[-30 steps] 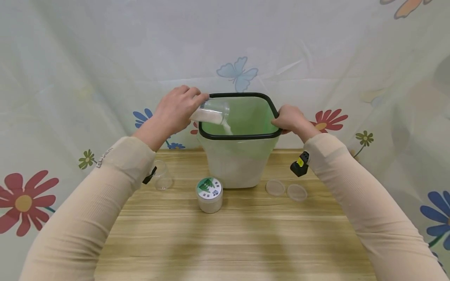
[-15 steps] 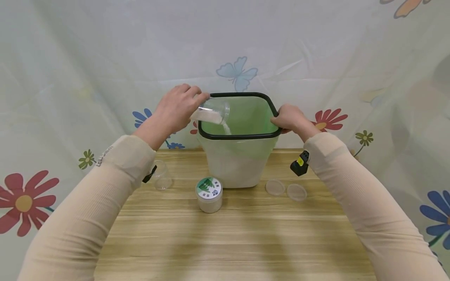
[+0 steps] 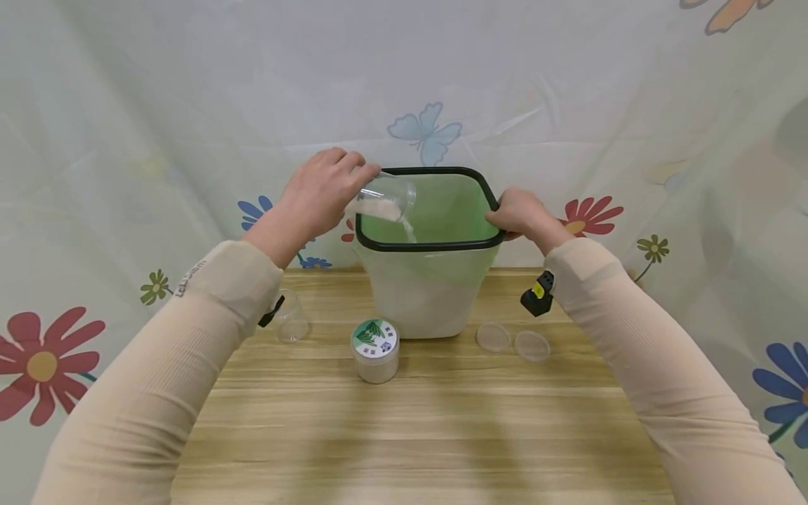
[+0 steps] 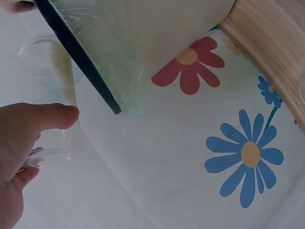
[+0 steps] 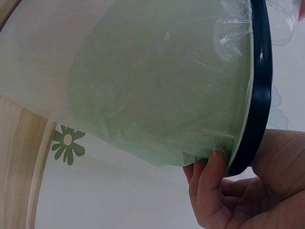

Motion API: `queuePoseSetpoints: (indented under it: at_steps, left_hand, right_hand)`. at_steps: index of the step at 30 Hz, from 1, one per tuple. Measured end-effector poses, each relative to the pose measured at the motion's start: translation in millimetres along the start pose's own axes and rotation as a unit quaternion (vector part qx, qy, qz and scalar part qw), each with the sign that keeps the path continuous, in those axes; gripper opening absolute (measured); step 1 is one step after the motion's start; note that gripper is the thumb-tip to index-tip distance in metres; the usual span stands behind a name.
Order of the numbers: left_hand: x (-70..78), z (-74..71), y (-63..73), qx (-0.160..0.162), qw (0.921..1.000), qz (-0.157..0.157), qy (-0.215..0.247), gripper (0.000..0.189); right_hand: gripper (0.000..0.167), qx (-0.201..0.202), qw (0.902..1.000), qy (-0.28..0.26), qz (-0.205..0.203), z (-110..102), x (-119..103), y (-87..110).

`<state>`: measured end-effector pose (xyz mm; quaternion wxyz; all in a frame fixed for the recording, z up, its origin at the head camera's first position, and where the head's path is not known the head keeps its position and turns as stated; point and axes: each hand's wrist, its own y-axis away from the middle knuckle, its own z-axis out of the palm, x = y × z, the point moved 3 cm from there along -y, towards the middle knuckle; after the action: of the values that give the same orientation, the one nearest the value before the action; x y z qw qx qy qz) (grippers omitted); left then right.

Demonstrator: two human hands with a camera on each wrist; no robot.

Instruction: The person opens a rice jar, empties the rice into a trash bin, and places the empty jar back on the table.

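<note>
While the right hand [image 3: 522, 212] grips the bin [image 3: 429, 294] at the right of its black rim [image 5: 262, 90], left hand [image 3: 322, 189]: clasped round one clear jar [image 3: 388, 189], long axis slanting gently down rightward, mouth over the bin's left part, white powder [image 3: 379, 208] falling inside.

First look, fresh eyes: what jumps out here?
Probably the pale bin at the back of the table, with its black rim and green liner. Next, the clear jar tipped over the rim's left side in the left hand, pale grains streaming from its mouth, while the right hand grips the rim's right side. Then the bold red flower on the backdrop, far left.
</note>
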<state>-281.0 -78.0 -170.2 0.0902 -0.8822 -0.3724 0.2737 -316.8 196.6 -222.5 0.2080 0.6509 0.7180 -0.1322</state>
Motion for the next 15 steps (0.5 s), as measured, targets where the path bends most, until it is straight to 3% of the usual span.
queuePoseSetpoints:
  at_steps: [15]
  left_hand:
    - [3.6, -5.3, -8.8, -0.002, 0.9999, 0.009, -0.012, 0.051]
  right_hand:
    - [0.019, 0.003, 0.9999, 0.012, -0.004, -1.3, 0.6, -1.5]
